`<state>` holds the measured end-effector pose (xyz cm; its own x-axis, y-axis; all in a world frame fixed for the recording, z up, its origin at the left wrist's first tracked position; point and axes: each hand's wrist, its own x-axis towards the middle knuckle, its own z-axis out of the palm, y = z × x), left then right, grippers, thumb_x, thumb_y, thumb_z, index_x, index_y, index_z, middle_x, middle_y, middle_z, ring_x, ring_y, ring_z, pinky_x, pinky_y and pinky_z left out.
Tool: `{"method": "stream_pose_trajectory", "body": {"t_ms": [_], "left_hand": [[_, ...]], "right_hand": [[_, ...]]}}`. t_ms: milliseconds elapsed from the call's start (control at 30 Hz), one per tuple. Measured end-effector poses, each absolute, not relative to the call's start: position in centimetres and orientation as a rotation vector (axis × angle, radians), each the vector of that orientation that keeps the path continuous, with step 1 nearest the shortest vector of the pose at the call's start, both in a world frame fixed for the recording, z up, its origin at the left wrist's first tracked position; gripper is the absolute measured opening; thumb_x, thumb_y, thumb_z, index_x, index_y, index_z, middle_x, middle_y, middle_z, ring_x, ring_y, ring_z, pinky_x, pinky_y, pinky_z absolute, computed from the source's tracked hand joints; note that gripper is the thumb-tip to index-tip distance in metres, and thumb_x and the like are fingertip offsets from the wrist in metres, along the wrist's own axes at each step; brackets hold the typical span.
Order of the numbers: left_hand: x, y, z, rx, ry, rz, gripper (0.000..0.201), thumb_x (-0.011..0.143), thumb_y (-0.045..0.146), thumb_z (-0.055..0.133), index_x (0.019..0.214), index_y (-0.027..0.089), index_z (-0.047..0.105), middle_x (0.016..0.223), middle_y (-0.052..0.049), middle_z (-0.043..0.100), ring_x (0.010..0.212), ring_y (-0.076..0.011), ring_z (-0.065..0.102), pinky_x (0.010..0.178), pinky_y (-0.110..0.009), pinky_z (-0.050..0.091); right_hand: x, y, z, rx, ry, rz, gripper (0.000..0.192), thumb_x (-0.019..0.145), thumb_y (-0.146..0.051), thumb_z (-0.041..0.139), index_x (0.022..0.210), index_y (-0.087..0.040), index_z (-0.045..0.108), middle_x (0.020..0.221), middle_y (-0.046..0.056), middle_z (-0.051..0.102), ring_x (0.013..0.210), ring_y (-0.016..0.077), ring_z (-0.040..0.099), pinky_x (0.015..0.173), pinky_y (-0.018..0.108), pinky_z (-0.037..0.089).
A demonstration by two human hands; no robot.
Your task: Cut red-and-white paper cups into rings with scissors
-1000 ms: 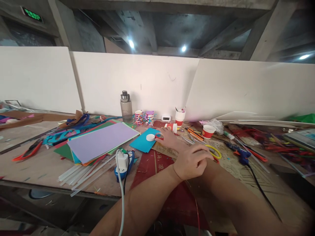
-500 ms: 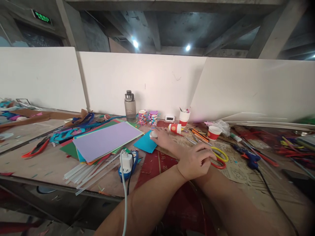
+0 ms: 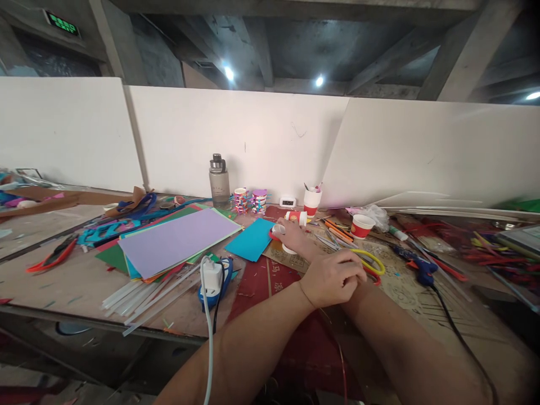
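Observation:
My right hand [image 3: 297, 239] reaches over the middle of the table, its fingers bent around a small red-and-white paper cup [image 3: 278, 229] that it partly hides. Under that hand a white round edge [image 3: 289, 250] shows; I cannot tell what it belongs to. A blue sheet of paper [image 3: 251, 239] lies just left of the cup. My left hand [image 3: 333, 277] crosses over my right forearm with its fingers curled in; whatever is inside is hidden. Close to its fingertips are a yellow loop [image 3: 371, 260] and a red one. Another paper cup [image 3: 296, 217] lies on its side behind my right hand.
Coloured sheets [image 3: 177, 242], clear plastic sticks [image 3: 143, 295] and a blue power strip [image 3: 216, 298] are on the left. A bottle [image 3: 219, 183], two decorated cups [image 3: 259, 202] and a clock [image 3: 287, 201] stand behind. A glue gun [image 3: 424, 270] lies right, trailing its cord.
My right hand has drawn back to the right off the blue sheet, together with the cup. The sheet now lies uncovered. My left hand stays curled over the right forearm.

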<state>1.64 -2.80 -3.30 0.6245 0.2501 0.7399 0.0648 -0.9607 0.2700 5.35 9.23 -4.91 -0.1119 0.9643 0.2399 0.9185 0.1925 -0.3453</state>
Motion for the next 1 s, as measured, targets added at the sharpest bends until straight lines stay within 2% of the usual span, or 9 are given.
{"method": "stream_pose_trajectory", "body": {"t_ms": [300, 567, 800, 933, 1000], "left_hand": [[1.6, -2.8, -3.2, 2.669, 0.301, 1.213, 0.024, 0.083, 0.006, 0.052, 0.081, 0.018, 0.072, 0.097, -0.006, 0.071, 0.091, -0.0130, 0.068, 0.089, -0.024, 0.055], [1.4, -2.8, -3.0, 2.684, 0.357, 1.201, 0.024, 0.083, 0.007, 0.051, 0.080, 0.018, 0.072, 0.096, -0.006, 0.071, 0.089, -0.0137, 0.068, 0.087, -0.027, 0.055], [1.5, -2.9, -3.0, 2.667, 0.362, 1.216, 0.024, 0.084, 0.007, 0.052, 0.081, 0.018, 0.073, 0.097, -0.005, 0.071, 0.089, -0.0134, 0.068, 0.086, -0.026, 0.055], [1.6, -2.9, -2.9, 2.679, 0.347, 1.182, 0.024, 0.084, 0.007, 0.051, 0.081, 0.018, 0.073, 0.097, -0.006, 0.071, 0.091, -0.0137, 0.068, 0.087, -0.026, 0.055], [1.6, -2.9, -2.9, 2.674, 0.329, 1.185, 0.024, 0.084, 0.007, 0.052, 0.080, 0.018, 0.072, 0.097, -0.006, 0.071, 0.091, -0.0139, 0.068, 0.087, -0.025, 0.055]], "right_hand": [[4.9, 8.9, -4.5, -1.794, -2.076, 0.178, 0.038, 0.096, -0.044, 0.058, 0.126, -0.021, 0.059, 0.135, 0.013, 0.065, 0.131, 0.0341, 0.051, 0.104, 0.050, 0.038], [4.8, 8.7, -4.0, -1.752, -2.121, 0.220, 0.045, 0.096, -0.049, 0.057, 0.131, -0.020, 0.058, 0.132, 0.014, 0.066, 0.124, 0.0315, 0.059, 0.097, 0.042, 0.044], [5.0, 9.3, -4.7, -1.696, -2.174, 0.223, 0.038, 0.098, -0.049, 0.054, 0.124, -0.022, 0.063, 0.135, 0.011, 0.064, 0.124, 0.0283, 0.059, 0.095, 0.037, 0.046], [5.2, 9.9, -5.0, -1.715, -2.126, 0.173, 0.040, 0.102, -0.043, 0.048, 0.133, -0.023, 0.061, 0.140, 0.012, 0.061, 0.128, 0.0286, 0.056, 0.099, 0.039, 0.046], [5.4, 10.2, -5.0, -1.717, -2.104, 0.144, 0.037, 0.102, -0.038, 0.048, 0.132, -0.022, 0.062, 0.137, 0.012, 0.063, 0.128, 0.0272, 0.056, 0.101, 0.039, 0.045]]}}
